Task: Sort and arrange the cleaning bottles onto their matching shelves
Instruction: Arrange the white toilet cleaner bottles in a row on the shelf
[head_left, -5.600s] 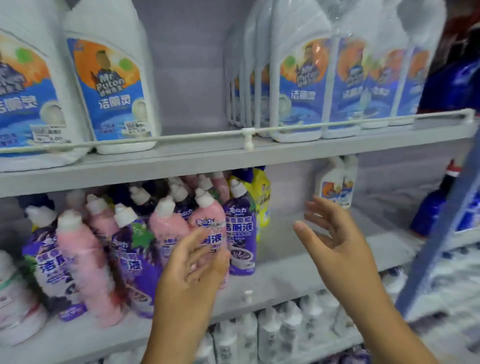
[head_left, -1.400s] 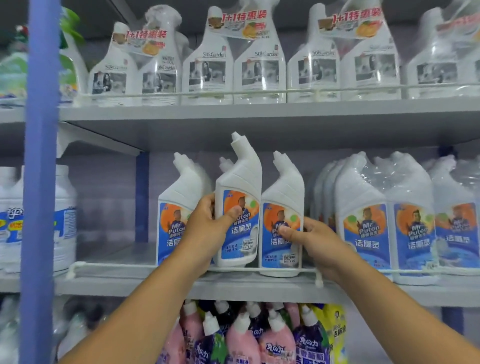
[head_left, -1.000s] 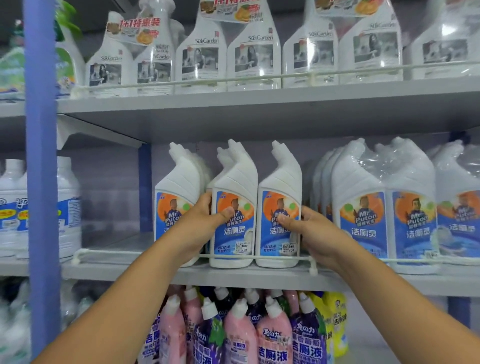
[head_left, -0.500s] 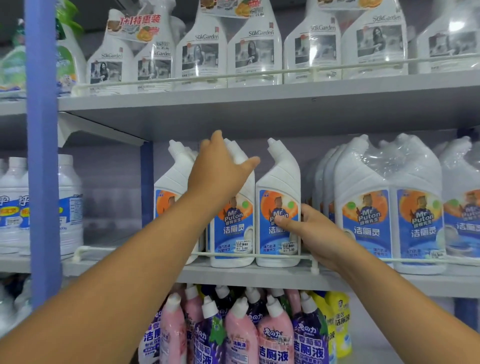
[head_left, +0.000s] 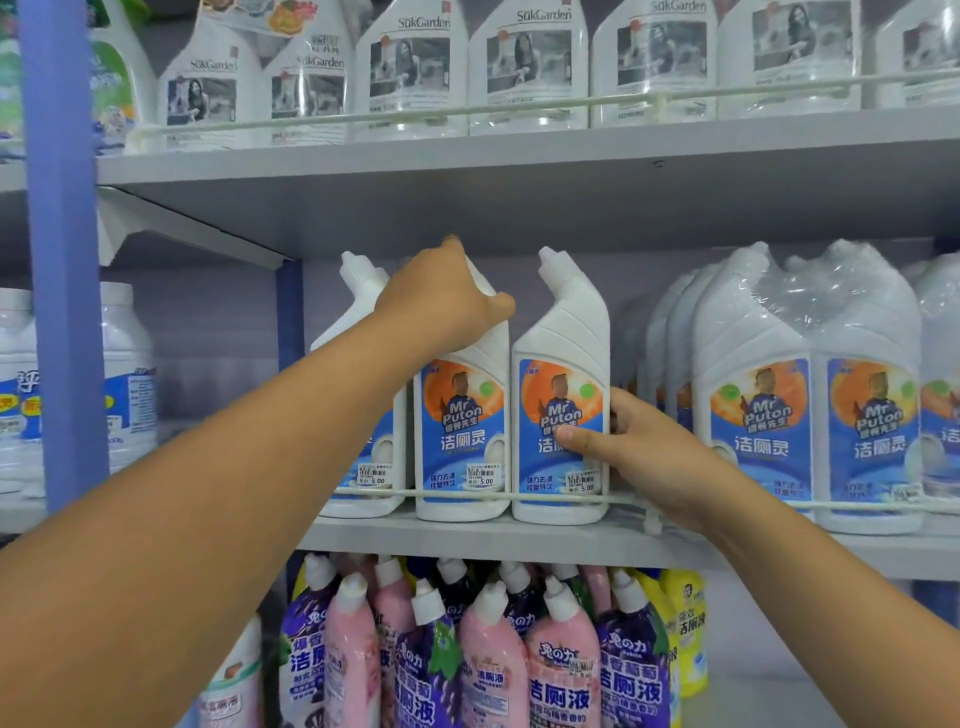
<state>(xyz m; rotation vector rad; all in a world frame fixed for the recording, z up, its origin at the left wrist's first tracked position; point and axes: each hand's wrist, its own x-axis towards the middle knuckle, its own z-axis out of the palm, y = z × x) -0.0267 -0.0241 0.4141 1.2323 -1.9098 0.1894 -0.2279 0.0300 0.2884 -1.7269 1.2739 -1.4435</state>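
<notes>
Left hand (head_left: 441, 296) grips the middle white bottle's (head_left: 462, 431) neck; right hand (head_left: 639, 452) holds the right bottle (head_left: 561, 364) on the shelf (head_left: 467, 538).

- Soft, even indoor light with a cool bluish cast; no lamp is visible.
- The grey metal upper shelf (head_left: 519, 171) darkens on its underside, dimming the recess behind the bottles.
- Small white highlights glint on the crinkled clear plastic wrap (head_left: 826, 280) around bundled white bottles at the right.
- Labels at centre read sharply; print near the edges is softer.
- Wide-angle distortion bends the thin white wire rail (head_left: 519, 106) near the top, and the blue upright post (head_left: 60, 249) leans.
</notes>
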